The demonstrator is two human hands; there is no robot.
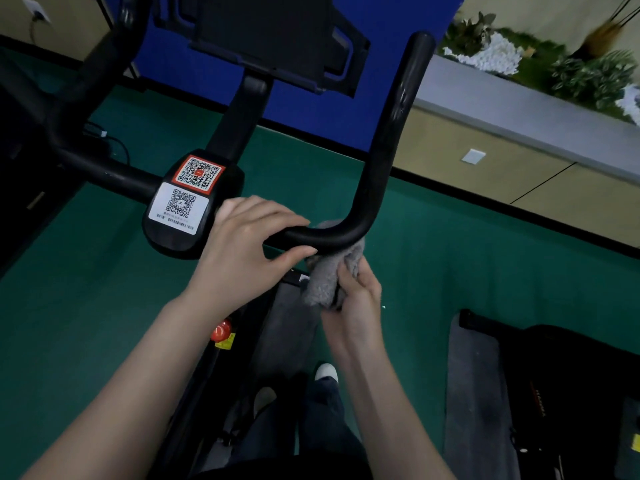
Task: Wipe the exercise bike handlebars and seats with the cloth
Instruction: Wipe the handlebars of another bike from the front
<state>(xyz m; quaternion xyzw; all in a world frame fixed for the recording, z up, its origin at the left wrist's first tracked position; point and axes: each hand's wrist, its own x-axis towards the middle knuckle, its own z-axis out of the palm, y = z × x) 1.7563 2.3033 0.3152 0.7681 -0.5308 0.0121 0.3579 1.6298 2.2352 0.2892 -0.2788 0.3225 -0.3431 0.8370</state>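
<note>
The exercise bike's black handlebar (pixel 388 143) runs across the middle and bends upward at the right. My left hand (pixel 246 244) wraps over the horizontal part of the bar, just right of the centre block with two QR stickers (pixel 188 199). My right hand (pixel 356 292) holds a grey cloth (pixel 329 271) bunched against the underside of the bar's right bend. The left handlebar arm (pixel 86 88) rises at the upper left. The seat is not in view.
A black console mount (pixel 277 39) stands above the bar before a blue panel. A red knob (pixel 221 331) sits on the frame below. Green floor lies all around, a dark machine with a grey mat (pixel 478 393) at the right, and a planter ledge (pixel 519 109) beyond.
</note>
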